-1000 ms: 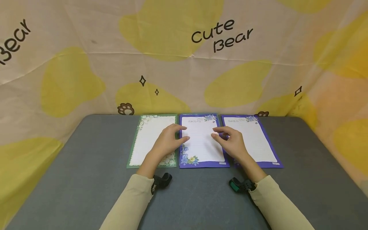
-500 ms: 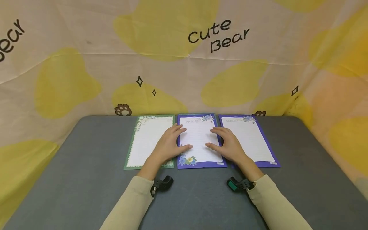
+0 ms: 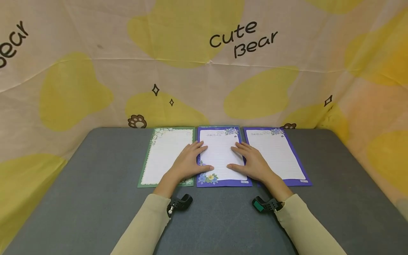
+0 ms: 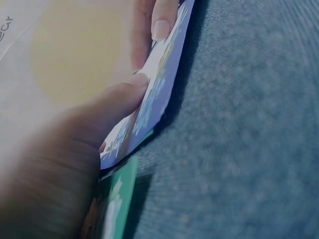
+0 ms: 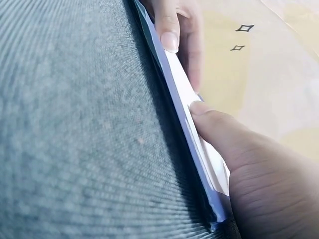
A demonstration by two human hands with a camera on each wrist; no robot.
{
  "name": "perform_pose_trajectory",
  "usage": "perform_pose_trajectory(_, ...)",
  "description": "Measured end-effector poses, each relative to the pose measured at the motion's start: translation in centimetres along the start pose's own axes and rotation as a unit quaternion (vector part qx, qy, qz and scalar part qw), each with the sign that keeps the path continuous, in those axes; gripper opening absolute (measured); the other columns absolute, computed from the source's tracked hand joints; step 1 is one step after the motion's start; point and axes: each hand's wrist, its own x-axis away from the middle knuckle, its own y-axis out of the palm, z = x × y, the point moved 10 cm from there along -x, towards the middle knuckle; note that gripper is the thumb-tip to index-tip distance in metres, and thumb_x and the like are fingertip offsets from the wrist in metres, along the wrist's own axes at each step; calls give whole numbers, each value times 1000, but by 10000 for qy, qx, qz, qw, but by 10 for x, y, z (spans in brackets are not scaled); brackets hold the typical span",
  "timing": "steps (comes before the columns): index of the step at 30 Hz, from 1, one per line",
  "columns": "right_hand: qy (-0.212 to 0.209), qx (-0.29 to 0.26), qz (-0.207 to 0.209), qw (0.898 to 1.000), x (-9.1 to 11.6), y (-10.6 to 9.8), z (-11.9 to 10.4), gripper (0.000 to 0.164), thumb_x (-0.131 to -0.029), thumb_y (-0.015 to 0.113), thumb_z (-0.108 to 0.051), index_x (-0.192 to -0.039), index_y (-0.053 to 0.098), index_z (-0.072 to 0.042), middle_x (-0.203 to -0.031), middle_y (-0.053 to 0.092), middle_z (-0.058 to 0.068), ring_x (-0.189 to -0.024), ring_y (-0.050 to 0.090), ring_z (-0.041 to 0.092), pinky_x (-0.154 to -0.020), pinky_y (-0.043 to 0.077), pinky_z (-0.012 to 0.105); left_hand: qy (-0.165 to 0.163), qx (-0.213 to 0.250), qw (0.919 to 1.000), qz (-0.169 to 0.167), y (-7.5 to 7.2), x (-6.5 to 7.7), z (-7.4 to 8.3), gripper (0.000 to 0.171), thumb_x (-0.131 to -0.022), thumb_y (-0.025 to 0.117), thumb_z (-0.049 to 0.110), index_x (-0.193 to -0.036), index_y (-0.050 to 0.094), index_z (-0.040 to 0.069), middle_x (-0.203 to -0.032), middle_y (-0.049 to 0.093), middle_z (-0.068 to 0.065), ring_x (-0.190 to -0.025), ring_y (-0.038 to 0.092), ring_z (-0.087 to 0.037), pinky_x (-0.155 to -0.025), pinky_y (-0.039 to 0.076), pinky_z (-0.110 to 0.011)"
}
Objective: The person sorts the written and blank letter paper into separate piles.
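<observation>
Three pieces of letter paper lie side by side. The middle sheet (image 3: 220, 156) has a purple border, blue flowers and faint writing at its top; a green edge peeks out under it. My left hand (image 3: 188, 161) rests at its left side, with fingers and thumb spread over the white area. On the opposite side, my right hand (image 3: 255, 161) lies likewise, thumb pointing inward. In the left wrist view the thumb (image 4: 119, 97) touches the paper (image 4: 159, 84). The right wrist view shows the other thumb (image 5: 214, 119) on the sheet's white face (image 5: 212, 159).
A green-bordered floral sheet (image 3: 164, 152) lies left of the middle one, partly under my left forearm. To the right is another purple-bordered sheet (image 3: 275, 152). All are on a grey table (image 3: 207, 219) that meets a printed cloth backdrop (image 3: 191, 81).
Both hands have lowered onto the middle sheet, and their thumbs have moved nearer its front edge. The fingers have spread out more. The sheets have kept their places.
</observation>
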Motion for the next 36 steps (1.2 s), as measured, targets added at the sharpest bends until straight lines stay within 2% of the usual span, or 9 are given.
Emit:
perform_pose_trajectory(13,136,255,-231,9993,-1,3,1,73,-87,75,-51,-145,56,-11,-158,44,16,-151,34,41,-118,31,65,-55,131,9999,25,1,-1,-3,86,-82,74,61,-151,49,17,-164,37,-7,-157,24,-32,-128,19,-52)
perform_pose_trajectory(21,178,332,-288,9989,1,3,0,75,-88,73,-53,-147,55,-11,-158,45,14,-150,35,39,-120,29,63,-1,219,9998,40,1,0,-1,81,-84,74,60,-152,49,22,-164,37,-6,-157,24,-33,-127,19,-55)
perform_pose_trajectory(27,137,305,-219,9992,0,3,0,75,-88,74,-53,-146,55,-9,-157,46,16,-149,39,37,-123,25,59,34,205,9998,56,0,0,0,79,-85,74,59,-150,51,21,-164,37,-6,-156,24,-33,-127,20,-55)
perform_pose_trajectory(36,-30,198,246,9995,1,-5,-3,65,-89,76,-41,-140,60,-5,-146,58,17,-140,50,40,-117,36,60,1,309,9994,122,-3,1,0,75,-84,75,58,-148,54,23,-162,40,-5,-156,26,-32,-126,23,-57)
